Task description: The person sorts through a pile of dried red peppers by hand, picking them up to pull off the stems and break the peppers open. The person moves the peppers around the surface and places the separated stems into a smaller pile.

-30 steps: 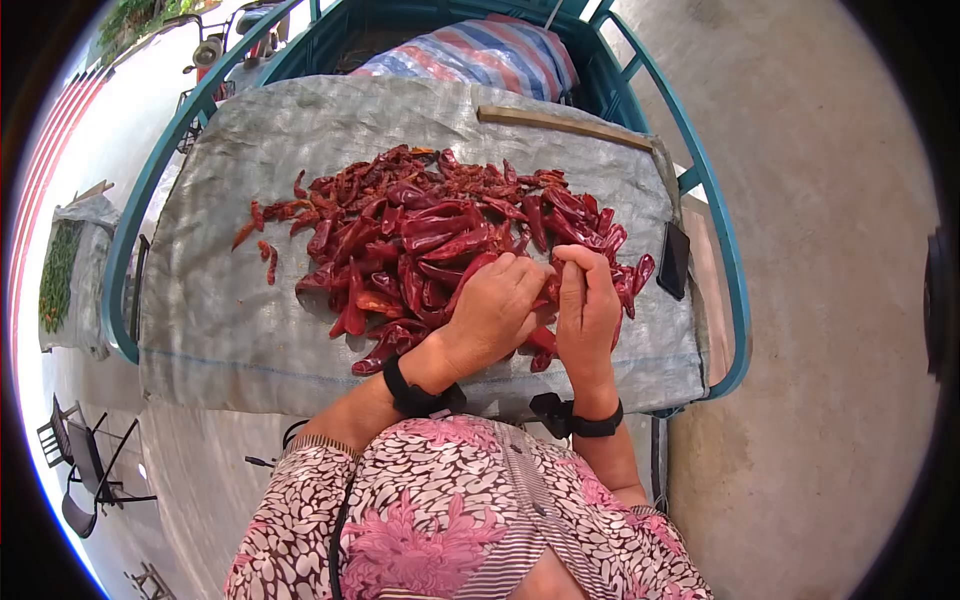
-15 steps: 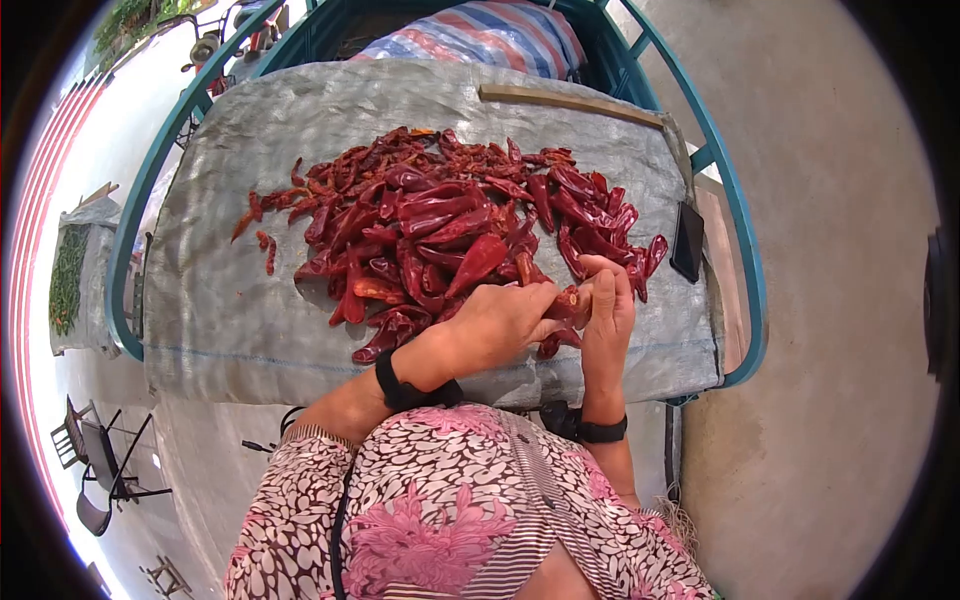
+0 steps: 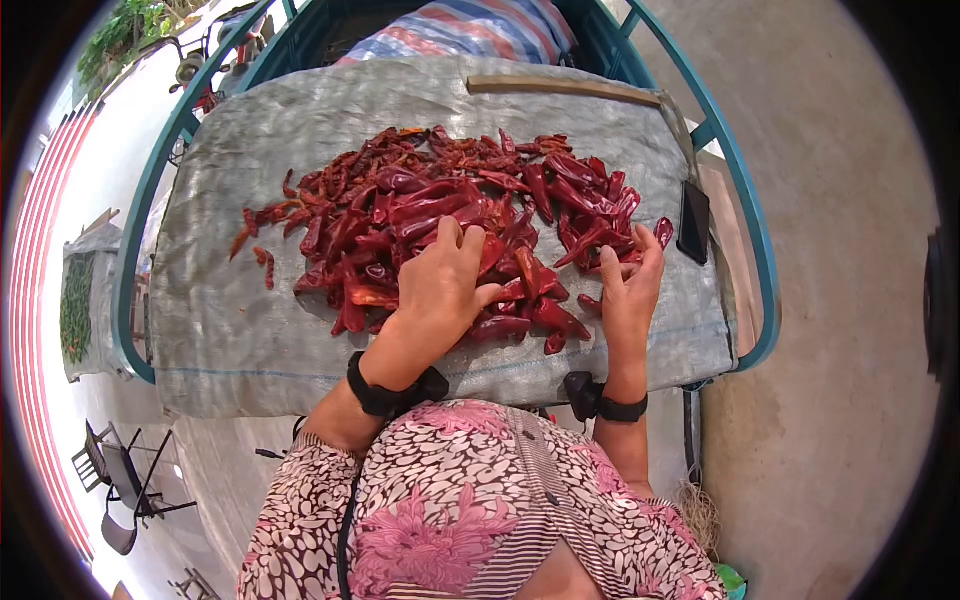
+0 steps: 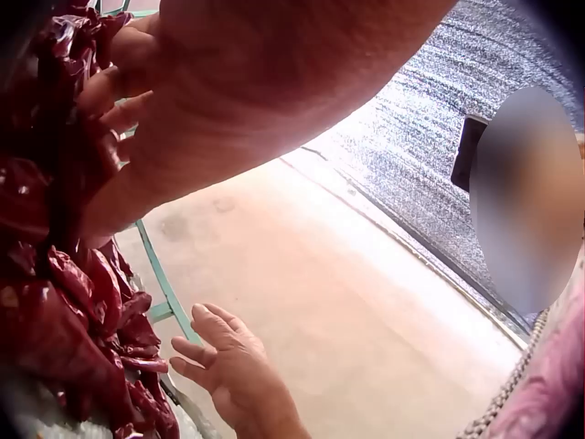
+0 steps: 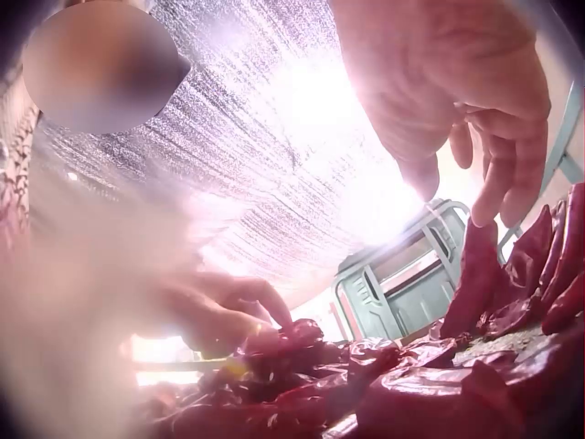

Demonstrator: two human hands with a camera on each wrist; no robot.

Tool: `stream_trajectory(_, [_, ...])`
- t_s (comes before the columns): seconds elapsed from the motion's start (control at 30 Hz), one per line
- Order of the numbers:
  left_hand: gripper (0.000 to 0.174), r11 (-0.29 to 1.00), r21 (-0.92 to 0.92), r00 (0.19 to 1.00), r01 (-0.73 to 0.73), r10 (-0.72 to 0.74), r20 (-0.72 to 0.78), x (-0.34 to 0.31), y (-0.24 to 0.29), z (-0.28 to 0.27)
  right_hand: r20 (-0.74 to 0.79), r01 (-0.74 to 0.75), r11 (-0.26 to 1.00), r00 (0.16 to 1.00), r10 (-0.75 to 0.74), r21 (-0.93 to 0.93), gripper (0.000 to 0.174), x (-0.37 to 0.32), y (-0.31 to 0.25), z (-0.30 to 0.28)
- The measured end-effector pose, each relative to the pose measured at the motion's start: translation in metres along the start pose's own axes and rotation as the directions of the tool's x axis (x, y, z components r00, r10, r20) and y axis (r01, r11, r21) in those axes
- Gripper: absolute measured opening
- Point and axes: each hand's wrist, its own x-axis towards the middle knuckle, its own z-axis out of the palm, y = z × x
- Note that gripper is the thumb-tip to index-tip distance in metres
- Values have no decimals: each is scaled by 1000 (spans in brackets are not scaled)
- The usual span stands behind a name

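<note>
Glossy dried red chili peppers (image 3: 420,210) lie in a broad heap on the grey woven sheet (image 3: 250,340). My left hand (image 3: 440,285) reaches onto the middle of the heap, thumb and fingers spread, fingertips right at the peppers. In the right wrist view that left hand (image 5: 219,315) bends over a shiny pepper (image 5: 288,337). My right hand (image 3: 632,290) hovers by the right edge of the heap, fingers apart and loosely bent. Nothing shows between the right hand's fingers (image 5: 512,174) in the right wrist view.
A black phone (image 3: 693,222) lies right of the heap, by the sheet's edge. A wooden strip (image 3: 565,90) crosses the sheet's far side. Teal metal rails (image 3: 745,230) flank the sheet, and a striped bag (image 3: 470,35) sits behind. Green produce (image 3: 77,305) lies at far left.
The hands were together at a pepper near the front of the heap; they have moved apart. My left hand went forward and left onto the heap, the right slightly right.
</note>
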Motion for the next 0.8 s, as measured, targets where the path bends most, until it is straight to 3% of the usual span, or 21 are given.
stream_trajectory(0.1, [47,1000,13,1000,27,-27,13,1,-2,6,135,117,992,985,-108,-57,38,-4,-4,2])
stream_trajectory(0.13, [45,1000,7,1000,24,-24,3,1,-2,7,202,65,997,978,-57,-34,36,-9,-8,5])
stream_trajectory(0.17, [41,998,-55,999,-33,31,-32,1,-2,7,297,-52,994,955,20,99,37,-13,-11,10])
stream_trajectory(0.23, [33,974,-170,985,-152,134,-113,2,-2,3,338,71,996,937,-83,47,37,-22,-16,17])
stream_trajectory(0.33, [20,902,-339,963,-267,259,-70,0,7,8,479,2,997,877,-41,81,35,-30,-28,22])
stream_trajectory(0.43, [24,921,-289,963,-260,271,-4,-2,9,20,466,110,978,866,-183,179,31,-35,-31,29])
stream_trajectory(0.47, [27,926,-315,970,-207,235,54,-4,7,22,458,193,973,858,-231,130,29,-36,-33,29])
stream_trajectory(0.53, [33,927,-362,971,-96,168,172,-7,10,18,415,220,966,873,-257,134,28,-41,-33,32])
stream_trajectory(0.57, [35,921,-372,963,-116,197,186,-8,8,22,390,234,963,880,-269,135,27,-42,-32,34])
stream_trajectory(0.67, [39,908,-382,938,-173,271,217,-10,5,33,342,175,973,914,-218,152,29,-47,-23,36])
stream_trajectory(0.8, [39,897,-381,926,-223,317,206,-12,6,34,300,135,933,923,-241,334,34,-48,-13,41])
